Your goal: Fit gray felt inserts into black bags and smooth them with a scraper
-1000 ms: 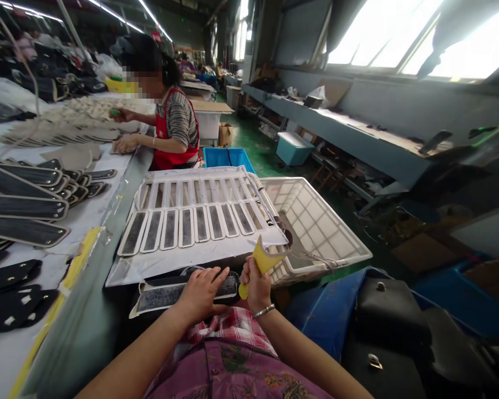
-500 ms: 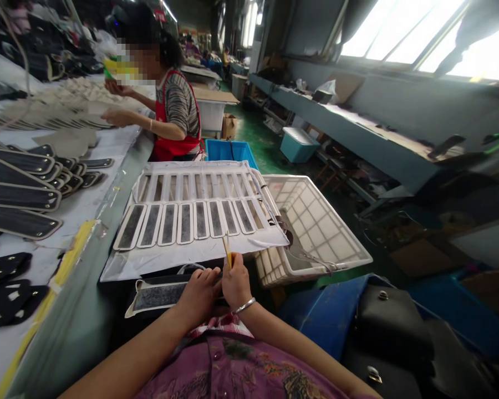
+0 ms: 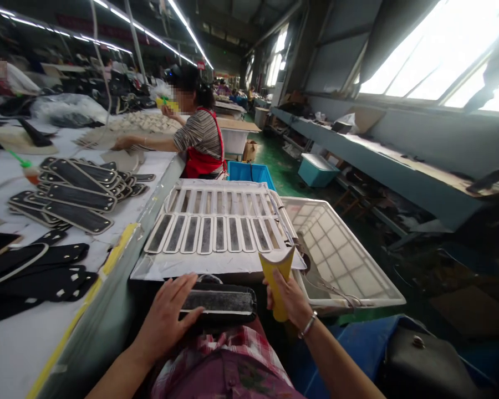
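My left hand (image 3: 166, 318) lies flat with fingers spread on the left end of a black strap piece with a grey middle strip (image 3: 222, 302), which rests on my lap. My right hand (image 3: 290, 299) is closed round a curved yellow scraper (image 3: 275, 277), held upright just right of the strap piece. Beyond both hands a white board (image 3: 178, 266) carries two rows of similar white-edged strips (image 3: 214, 233).
A white plastic crate (image 3: 349, 260) stands right of the board. The work table (image 3: 66, 332) on my left holds black strap pieces (image 3: 72, 194). A co-worker in a red apron (image 3: 199, 144) works further along it. A blue bin (image 3: 249, 172) and black bags (image 3: 428, 360) are nearby.
My right hand drew back to the right and the yellow scraper now shows its broad face. My left hand flattened on the strap piece. The view tilted up.
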The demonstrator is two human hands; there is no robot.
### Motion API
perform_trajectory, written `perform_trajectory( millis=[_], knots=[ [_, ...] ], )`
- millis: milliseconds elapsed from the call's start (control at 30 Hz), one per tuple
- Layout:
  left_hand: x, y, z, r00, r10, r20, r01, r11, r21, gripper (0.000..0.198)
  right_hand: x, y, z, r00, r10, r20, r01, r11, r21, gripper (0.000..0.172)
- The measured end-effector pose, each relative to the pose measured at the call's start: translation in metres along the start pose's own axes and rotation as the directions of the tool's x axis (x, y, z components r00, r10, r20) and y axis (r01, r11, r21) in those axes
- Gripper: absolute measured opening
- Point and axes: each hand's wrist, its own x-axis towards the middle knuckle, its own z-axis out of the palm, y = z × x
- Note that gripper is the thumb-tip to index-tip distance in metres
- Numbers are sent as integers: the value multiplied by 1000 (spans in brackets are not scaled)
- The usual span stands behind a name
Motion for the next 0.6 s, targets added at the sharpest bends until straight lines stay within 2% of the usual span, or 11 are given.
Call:
perform_trajectory(
  millis=[33, 67, 133, 167, 200, 267, 333, 367, 433, 533, 600],
  knots=[
    [-7, -15, -9, 988, -140, -70, 132, 986, -105, 56, 3, -2, -2, 996, 65, 57, -57, 991, -123, 56],
    [-12, -29, -15, 952, -289, -97, 260, 935, -240, 52, 7, -3, -1, 990, 100, 102, -79, 979, -187, 54],
    [-16, -49, -17, 866, -499, -15, 417, 740, -527, 51, 21, -9, 9, 978, 132, 164, -66, 932, -357, 50],
    [-16, -55, -14, 841, -538, 58, 444, 626, -641, 52, 29, -13, 18, 973, 127, 192, -20, 879, -476, 48],
    [-13, -59, -10, 830, -544, 121, 448, 524, -724, 54, 37, -18, 28, 968, 108, 224, 55, 785, -617, 46],
    [-7, -61, 2, 822, -528, 215, 452, 374, -810, 56, 50, -28, 52, 948, 44, 315, 257, 480, -839, 46],
    [-4, -60, 12, 808, -525, 269, 461, 279, -843, 58, 61, -36, 77, 904, 9, 428, 420, 172, -891, 47],
    [-3, -61, 15, 804, -523, 283, 461, 250, -851, 59, 65, -38, 89, 882, 17, 471, 469, 59, -881, 47],
    [-6, -64, 17, 818, -494, 295, 445, 219, -868, 57, 74, -40, 112, 849, 65, 525, 528, -61, -847, 46],
    [-10, -72, 16, 856, -430, 286, 392, 183, -901, 50, 89, -38, 143, 788, 52, 613, 615, -115, -780, 40],
    [-10, -74, 16, 851, -443, 282, 368, 121, -922, 49, 100, -36, 162, 732, -23, 681, 671, -145, -727, 40]
  ],
)
